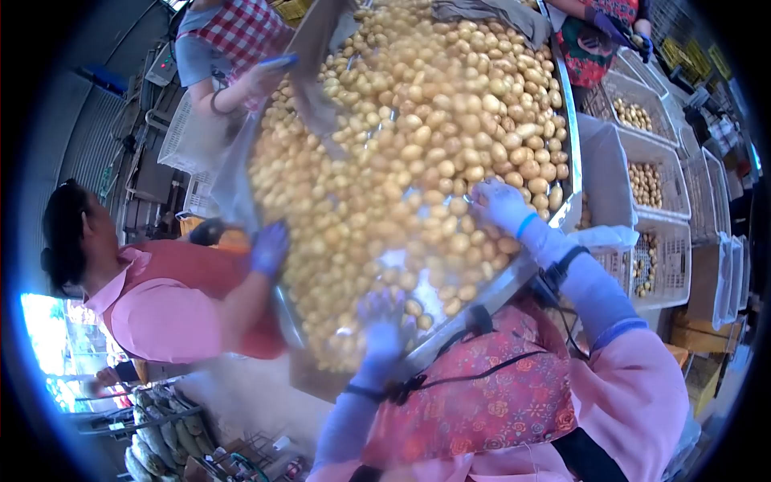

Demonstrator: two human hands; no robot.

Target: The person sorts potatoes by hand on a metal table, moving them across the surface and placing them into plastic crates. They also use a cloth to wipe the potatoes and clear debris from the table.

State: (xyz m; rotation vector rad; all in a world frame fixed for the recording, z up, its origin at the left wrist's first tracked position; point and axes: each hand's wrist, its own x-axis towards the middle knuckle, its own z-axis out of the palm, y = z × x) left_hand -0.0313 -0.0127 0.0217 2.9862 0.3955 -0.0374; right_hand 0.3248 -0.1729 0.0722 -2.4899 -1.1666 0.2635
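Potatoes [414, 153] lie heaped across a metal-edged table [575, 153], where the gloved left hand [381, 313] spreads its fingers over the near part of the heap. The gloved right hand [499, 205] reaches over the potatoes toward the right edge, fingers forward (whether it grips one cannot be told). A co-worker's hand [270, 247] is at the left edge, and crates [677, 255] with more potatoes stand at right.

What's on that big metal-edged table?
Potato-like produce, with grey cloth at the far edge. The wearer's left hand and right hand touch it. Bare table shows near the left hand; the rest is covered.
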